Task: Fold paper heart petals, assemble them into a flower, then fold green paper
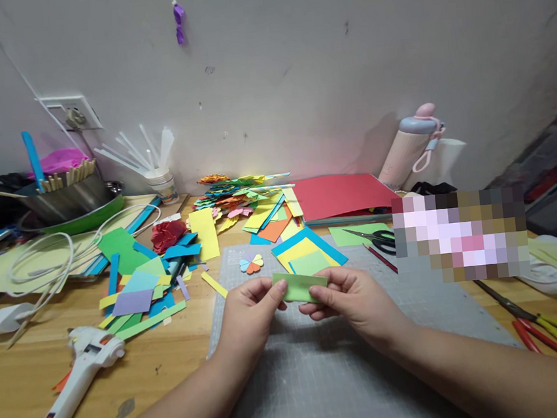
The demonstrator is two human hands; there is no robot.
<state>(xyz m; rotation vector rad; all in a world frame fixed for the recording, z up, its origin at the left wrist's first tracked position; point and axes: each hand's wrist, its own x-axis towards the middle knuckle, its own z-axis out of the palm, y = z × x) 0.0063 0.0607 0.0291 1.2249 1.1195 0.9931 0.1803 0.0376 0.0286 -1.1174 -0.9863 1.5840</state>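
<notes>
A small green rectangle of paper [296, 287] is held up between both hands, over the grey cutting mat [295, 378]. My left hand [253, 308] pinches its left end, thumb in front. The right end is gripped by my right hand [348, 294], also with the thumb in front and the fingers curled behind. Just beyond the hands lie blue, yellow and green paper squares [308, 249], overlapping. A small multicoloured paper flower [251, 263] rests on the mat to their left.
Left of the mat are paper scraps [134, 302] and a white glue gun [71, 386]. On the right lie black-handled scissors [382, 237], a dark red pencil [380, 257] and red-and-yellow-handled pliers [546, 328]. Red paper [343, 196] and a pink bottle [405, 147] stand near the wall.
</notes>
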